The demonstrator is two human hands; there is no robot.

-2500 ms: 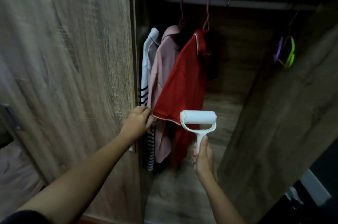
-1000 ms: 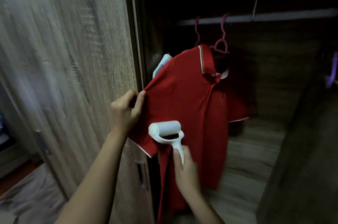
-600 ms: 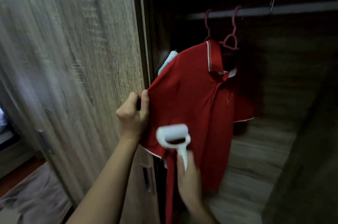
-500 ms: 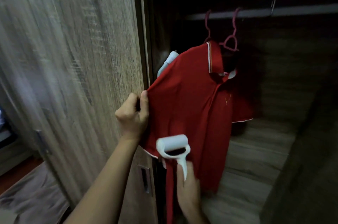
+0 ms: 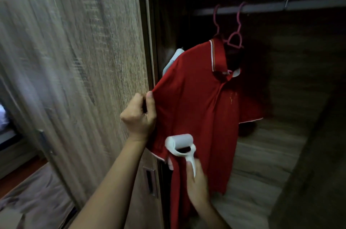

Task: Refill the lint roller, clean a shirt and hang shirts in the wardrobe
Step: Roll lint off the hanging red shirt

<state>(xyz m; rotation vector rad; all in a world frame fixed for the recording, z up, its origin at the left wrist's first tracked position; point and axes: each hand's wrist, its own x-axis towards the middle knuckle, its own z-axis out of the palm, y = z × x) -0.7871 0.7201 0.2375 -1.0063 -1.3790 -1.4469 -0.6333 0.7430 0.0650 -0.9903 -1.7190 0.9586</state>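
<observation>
Left of the red shirt (image 5: 198, 101) stands the wardrobe door (image 5: 84, 79). At the shirt's left edge my left hand (image 5: 139, 116) pinches the sleeve cloth between thumb and curled fingers, pulling the front taut toward the door. Low on the shirt's front, just below that hand, the lint roller (image 5: 179, 141) lies with its drum crosswise to the shirt's length, seemingly against the cloth. My right hand (image 5: 196, 182), lower on the shirt's front, wraps the handle, thumb laid along it. The shirt hangs upright, its long axis top to bottom, so I judge the stroke should run along it. At the collar a pink hanger (image 5: 235, 39) hooks the rail (image 5: 280, 6) above.
</observation>
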